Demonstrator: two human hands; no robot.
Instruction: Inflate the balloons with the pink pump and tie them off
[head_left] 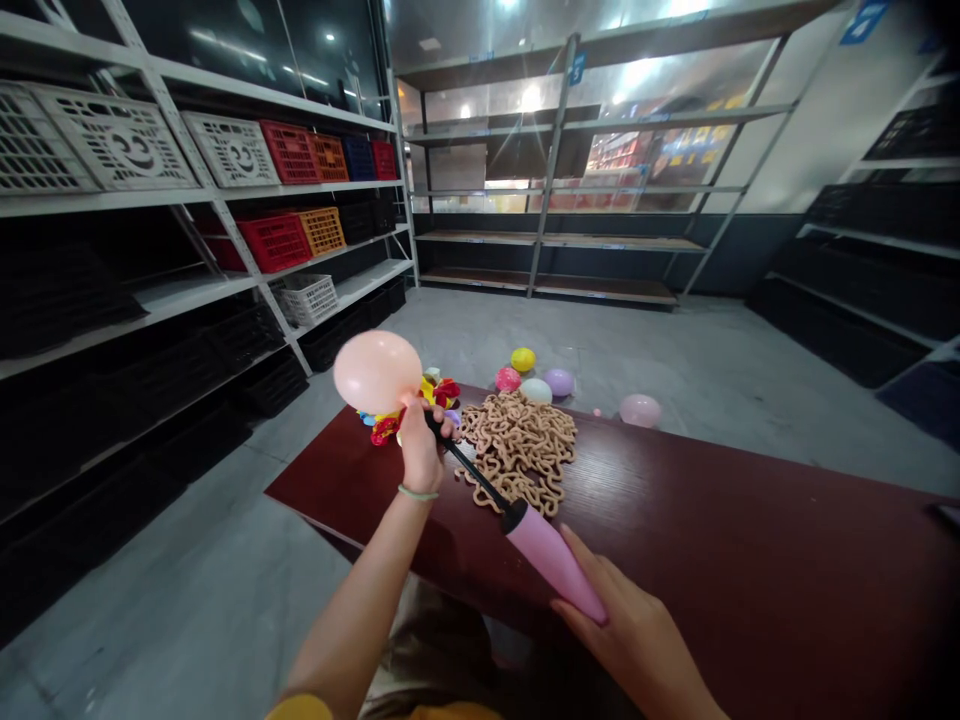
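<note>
A pale peach balloon [378, 371], partly inflated, sits on the nozzle end of a balloon pump. My left hand [421, 445] is closed around the balloon's neck and the black end of the pump, with a green band at the wrist. The black rod runs down to the pump's pink barrel [556, 560]. My right hand [626, 610] is wrapped round the lower end of that barrel. Behind the rod, a pile of tan, wavy cord-like pieces [521, 445] lies on the dark red table [675, 520]. Colourful uninflated balloons [386, 430] lie partly hidden behind my left hand.
Several inflated balloons rest beyond the table's far edge, among them a yellow balloon [523, 360] and a pale pink balloon [640, 410]. A shelf rack with plastic crates [277, 240] stands left. Another metal rack [551, 190] spans the back, and dark shelving stands right.
</note>
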